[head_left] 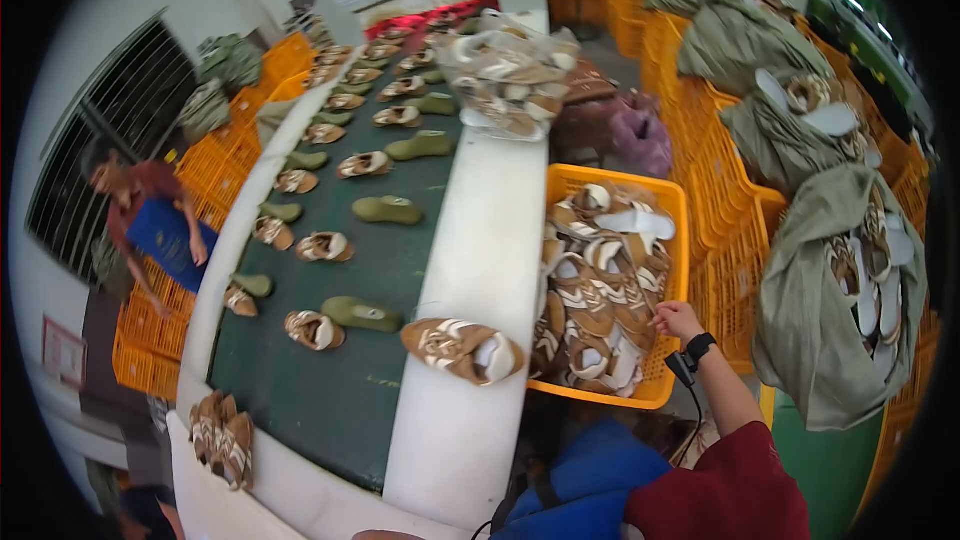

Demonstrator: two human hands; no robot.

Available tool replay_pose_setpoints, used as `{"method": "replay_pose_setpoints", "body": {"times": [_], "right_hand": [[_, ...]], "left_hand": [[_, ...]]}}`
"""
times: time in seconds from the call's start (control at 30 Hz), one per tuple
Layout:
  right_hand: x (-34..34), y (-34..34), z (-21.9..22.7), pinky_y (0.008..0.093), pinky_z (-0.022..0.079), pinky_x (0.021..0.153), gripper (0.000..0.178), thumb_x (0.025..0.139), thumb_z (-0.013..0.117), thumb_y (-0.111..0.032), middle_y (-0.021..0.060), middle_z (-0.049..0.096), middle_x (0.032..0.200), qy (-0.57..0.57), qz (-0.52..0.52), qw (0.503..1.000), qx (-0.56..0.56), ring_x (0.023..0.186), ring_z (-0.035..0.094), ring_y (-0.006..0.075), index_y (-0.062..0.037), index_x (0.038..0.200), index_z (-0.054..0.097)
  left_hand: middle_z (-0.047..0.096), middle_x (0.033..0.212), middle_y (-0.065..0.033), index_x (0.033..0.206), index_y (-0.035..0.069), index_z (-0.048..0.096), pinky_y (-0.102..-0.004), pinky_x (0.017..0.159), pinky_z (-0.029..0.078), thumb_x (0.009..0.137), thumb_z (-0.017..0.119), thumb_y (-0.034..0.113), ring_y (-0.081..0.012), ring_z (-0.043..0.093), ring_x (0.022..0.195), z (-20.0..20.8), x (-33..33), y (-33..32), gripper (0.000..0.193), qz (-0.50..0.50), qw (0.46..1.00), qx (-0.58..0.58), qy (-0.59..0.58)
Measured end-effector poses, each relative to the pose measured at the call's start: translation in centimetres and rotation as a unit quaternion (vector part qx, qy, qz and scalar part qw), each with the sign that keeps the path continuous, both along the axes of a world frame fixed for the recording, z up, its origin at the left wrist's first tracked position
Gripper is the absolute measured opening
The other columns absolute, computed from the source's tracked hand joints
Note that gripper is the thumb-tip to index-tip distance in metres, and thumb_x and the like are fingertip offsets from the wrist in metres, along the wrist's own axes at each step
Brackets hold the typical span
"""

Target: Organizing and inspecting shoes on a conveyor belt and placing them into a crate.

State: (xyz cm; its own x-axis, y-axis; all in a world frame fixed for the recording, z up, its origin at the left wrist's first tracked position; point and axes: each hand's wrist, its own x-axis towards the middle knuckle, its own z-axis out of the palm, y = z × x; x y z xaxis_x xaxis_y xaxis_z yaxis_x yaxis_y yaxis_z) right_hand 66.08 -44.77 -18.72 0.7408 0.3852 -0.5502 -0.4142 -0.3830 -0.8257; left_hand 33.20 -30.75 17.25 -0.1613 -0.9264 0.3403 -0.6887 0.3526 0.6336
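My right hand (677, 320) is over the right side of a yellow plastic crate (610, 400) piled with brown-and-white sneakers (588, 295). Its fingers are curled, and whatever they may hold is hidden; I cannot tell if they touch the shoes beneath. A black band with a small device and cable (690, 358) circles that wrist. A single brown-and-white shoe (465, 350) lies on the white ledge left of the crate. My left hand does not show; only a small brownish shape appears at the lower edge.
A green conveyor belt (350, 390) carries rows of shoes and green shoe lasts (388, 210). Bagged shoes (508, 70) sit farther up the white ledge (470, 270). Stacked crates and a grey-green cloth with shoes (820, 330) stand right. A person in a blue apron (170, 240) is beyond the belt.
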Motion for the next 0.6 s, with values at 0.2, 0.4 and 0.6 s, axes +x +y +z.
{"method": "replay_pose_setpoints", "body": {"times": [0.2, 0.4, 0.6], "right_hand": [[2.6, 0.1, -9.1, 0.0229, 0.043, 0.045, 0.017, 0.084, 0.050, -0.014, 0.0051, 0.059, 0.069, 0.042, 0.052, 0.998, 0.019, 0.053, 0.055, 0.0102, -0.0005, 0.086, 0.060], [4.6, 10.9, -12.7, 0.0370, 0.045, 0.075, 0.020, 0.072, 0.050, -0.004, 0.0175, 0.062, 0.086, -0.197, 0.223, 0.953, -0.054, 0.085, 0.057, 0.0350, -0.0017, 0.088, 0.063], [3.6, 18.6, -11.0, 0.0386, 0.047, 0.077, 0.047, 0.075, 0.046, -0.002, 0.0120, 0.041, 0.129, -0.399, 0.484, 0.745, -0.225, 0.094, 0.057, 0.0289, -0.0044, 0.122, 0.038]], "left_hand": [[0.031, 0.126, -0.0325, 0.118, -0.005, 0.042, -0.0600, 0.095, 0.024, 0.091, 0.038, 0.026, -0.0529, 0.027, 0.116, -5.8, 5.3, -1.4, 0.041, 0.107, 0.945, -0.254, 0.177], [0.031, 0.127, -0.0322, 0.114, -0.006, 0.045, -0.0594, 0.092, 0.027, 0.091, 0.040, 0.025, -0.0520, 0.030, 0.115, -6.1, 9.9, -1.4, 0.039, 0.147, 0.791, -0.361, 0.471], [0.032, 0.126, -0.0318, 0.113, -0.006, 0.046, -0.0588, 0.091, 0.029, 0.091, 0.040, 0.025, -0.0514, 0.032, 0.113, -7.4, 11.7, 0.0, 0.038, 0.208, 0.761, -0.380, 0.482]]}}
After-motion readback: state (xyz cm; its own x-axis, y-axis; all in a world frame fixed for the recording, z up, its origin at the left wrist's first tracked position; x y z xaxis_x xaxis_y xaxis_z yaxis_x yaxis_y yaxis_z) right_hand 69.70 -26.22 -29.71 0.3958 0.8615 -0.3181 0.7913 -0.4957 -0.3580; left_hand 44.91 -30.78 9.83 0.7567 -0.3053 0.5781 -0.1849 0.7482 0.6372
